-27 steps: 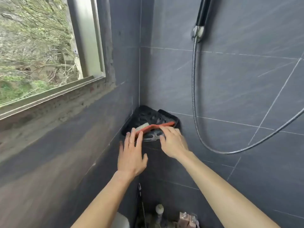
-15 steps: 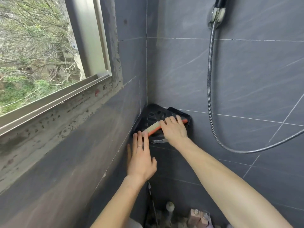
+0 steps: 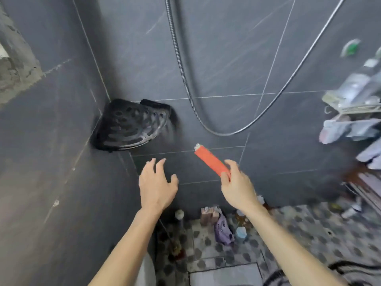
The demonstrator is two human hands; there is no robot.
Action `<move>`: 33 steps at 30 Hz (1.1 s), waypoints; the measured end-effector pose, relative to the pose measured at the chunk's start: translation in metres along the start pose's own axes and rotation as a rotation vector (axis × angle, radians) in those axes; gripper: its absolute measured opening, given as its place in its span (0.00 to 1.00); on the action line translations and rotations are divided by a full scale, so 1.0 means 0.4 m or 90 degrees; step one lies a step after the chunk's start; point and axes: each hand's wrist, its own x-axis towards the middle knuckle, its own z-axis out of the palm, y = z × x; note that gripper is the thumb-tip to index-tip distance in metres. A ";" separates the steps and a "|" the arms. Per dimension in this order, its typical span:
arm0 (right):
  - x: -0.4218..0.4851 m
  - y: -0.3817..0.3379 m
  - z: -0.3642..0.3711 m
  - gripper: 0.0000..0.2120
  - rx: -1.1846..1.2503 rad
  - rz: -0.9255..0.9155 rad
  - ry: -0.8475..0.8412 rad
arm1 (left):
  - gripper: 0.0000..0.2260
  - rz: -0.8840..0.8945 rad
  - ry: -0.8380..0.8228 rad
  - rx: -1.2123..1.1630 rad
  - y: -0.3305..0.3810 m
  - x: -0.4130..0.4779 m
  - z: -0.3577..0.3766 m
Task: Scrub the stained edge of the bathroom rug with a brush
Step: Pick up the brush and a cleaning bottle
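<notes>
My right hand [image 3: 237, 184] grips one end of an orange brush [image 3: 210, 159] with pale bristles, held in the air in front of the dark tiled wall, its bristle end pointing up and left. My left hand [image 3: 156, 182] hangs free beside it with fingers spread and relaxed, holding nothing. The black perforated corner shelf [image 3: 129, 126] at the upper left has nothing on it. No rug can be made out with certainty; a pale flat patch [image 3: 224, 275] lies on the floor at the bottom.
A metal shower hose [image 3: 185, 79] loops down the wall behind the brush. Several bottles [image 3: 222, 223] stand on the pebble-patterned floor [image 3: 309, 230] against the wall. A rack with toiletries and cloths [image 3: 354, 108] hangs at the right. A black cord [image 3: 350, 267] lies at the bottom right.
My right hand has lifted the orange brush off the corner shelf and carried it down and right. My left hand left the wall. The view has swung down toward the floor.
</notes>
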 end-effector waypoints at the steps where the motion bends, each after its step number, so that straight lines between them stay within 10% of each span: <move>1: -0.043 0.084 -0.020 0.19 0.021 0.060 0.007 | 0.26 0.033 -0.029 -0.012 0.029 -0.023 0.048; 15: -0.642 0.871 -0.374 0.11 -0.002 0.538 0.069 | 0.17 0.295 -0.413 0.081 0.451 -0.334 0.507; 33: -0.260 1.288 -0.560 0.09 -0.120 0.350 -0.132 | 0.19 0.089 -0.411 0.122 0.734 -0.404 0.827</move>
